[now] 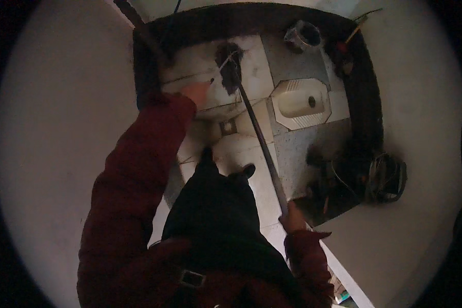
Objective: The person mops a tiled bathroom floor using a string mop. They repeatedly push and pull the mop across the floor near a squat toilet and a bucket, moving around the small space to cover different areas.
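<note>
My right hand (293,216) is closed around the lower end of a long mop handle (262,144). The handle slants up and left to a dark mop head (230,69), which lies on pale floor tiles. A thin light strip crosses the mop head. My left hand (197,93) is stretched out over the tiles, left of the mop head. A small dark thing shows at its fingertips; whether the hand holds it is unclear in the dim light.
A squat toilet (303,104) is set in the floor at the right. Behind it stands a bucket with a plastic liner (303,36). A square floor drain (228,126) lies before my feet. Dark equipment with looped cables (385,177) is at the lower right. Dark-based walls surround the floor.
</note>
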Demonstrator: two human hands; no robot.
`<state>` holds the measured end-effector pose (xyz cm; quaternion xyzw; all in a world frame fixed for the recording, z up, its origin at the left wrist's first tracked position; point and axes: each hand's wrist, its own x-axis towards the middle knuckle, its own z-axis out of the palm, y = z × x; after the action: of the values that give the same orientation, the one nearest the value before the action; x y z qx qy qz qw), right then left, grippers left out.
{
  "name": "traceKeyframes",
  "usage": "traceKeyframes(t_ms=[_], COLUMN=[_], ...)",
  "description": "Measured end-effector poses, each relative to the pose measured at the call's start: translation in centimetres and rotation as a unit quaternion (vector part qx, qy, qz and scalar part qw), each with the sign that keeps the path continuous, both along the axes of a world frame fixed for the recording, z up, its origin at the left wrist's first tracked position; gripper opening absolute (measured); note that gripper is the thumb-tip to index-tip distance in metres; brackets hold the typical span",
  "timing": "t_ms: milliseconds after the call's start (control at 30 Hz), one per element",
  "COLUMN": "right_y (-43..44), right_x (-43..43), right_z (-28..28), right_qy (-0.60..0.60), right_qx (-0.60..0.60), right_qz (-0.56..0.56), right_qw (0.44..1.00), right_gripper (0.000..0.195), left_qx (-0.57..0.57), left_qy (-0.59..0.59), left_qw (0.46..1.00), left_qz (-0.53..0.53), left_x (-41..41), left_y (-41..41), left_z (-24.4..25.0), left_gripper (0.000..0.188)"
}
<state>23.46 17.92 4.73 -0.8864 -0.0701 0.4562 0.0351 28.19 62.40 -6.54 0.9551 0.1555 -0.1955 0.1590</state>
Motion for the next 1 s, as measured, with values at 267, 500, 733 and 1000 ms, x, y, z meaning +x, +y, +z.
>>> traceKeyframes(t_ms=[267,500,733,1000], right_y=[-6.9,-3.0,-0.6,0.6], right_x=[0.6,2.1,4.3,1.7], right_z=[6.8,-2.6,-1.8,-3.1], right_qy=[-0.152,-0.151,-0.007,-0.014], right_qx=[-0.079,-0.085,-0.009,0.019], right_qz=[0.229,0.227,0.080,0.048], right_qw=[0.958,0.958,0.997,0.999], right_gripper=[0.049,0.052,0.048,0.042], left_qx=[0.049,0.038,-0.013,-0.041], left_qy=[-0.148,0.119,0.092,0.070], left_qw=[0.987,0.989,0.993,0.994], left_qz=[-0.035,-0.081,-0.080,-0.078], left_x=[-0.9,1.7,9.3,10.6], left_y=[-1.1,-5.9,-7.4,-7.7], left_z=[-4.4,-3.3,-4.6,-4.5], left_gripper=[0.027,0.036,0.045,0.030])
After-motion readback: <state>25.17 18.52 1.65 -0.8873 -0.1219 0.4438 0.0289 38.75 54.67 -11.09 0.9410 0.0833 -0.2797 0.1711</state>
